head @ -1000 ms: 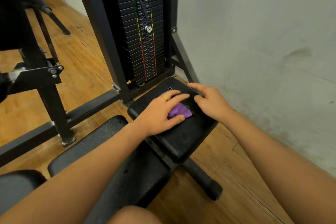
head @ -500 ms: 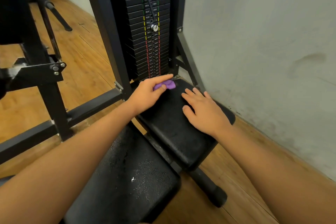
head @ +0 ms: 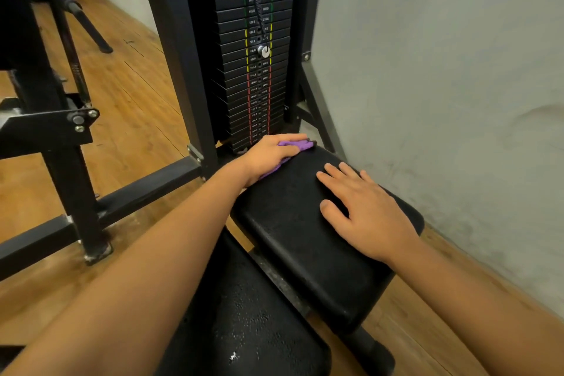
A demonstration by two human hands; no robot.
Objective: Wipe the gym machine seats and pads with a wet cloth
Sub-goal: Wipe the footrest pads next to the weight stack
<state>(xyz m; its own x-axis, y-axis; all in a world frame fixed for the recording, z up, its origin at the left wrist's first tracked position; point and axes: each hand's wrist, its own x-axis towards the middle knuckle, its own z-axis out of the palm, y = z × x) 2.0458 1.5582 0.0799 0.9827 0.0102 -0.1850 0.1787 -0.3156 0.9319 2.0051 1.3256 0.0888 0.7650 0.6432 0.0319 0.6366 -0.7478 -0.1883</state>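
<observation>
A black padded seat lies in front of me, its far end near the weight stack. My left hand presses a purple cloth flat against the far left corner of this pad, fingers stretched over the cloth. Only a strip of cloth shows beyond and beneath the fingers. My right hand rests flat on the middle right of the same pad, fingers spread, holding nothing. A second black pad with a speckled surface sits lower and nearer to me.
A black weight stack with its selector pin stands right behind the pad, framed by dark steel uprights. A grey wall runs close along the right. Another machine's frame stands on the wooden floor at the left.
My left hand slid the cloth from the pad's middle to its far left corner by the weight stack. My right hand shifted from the far right edge to lie flat mid-pad.
</observation>
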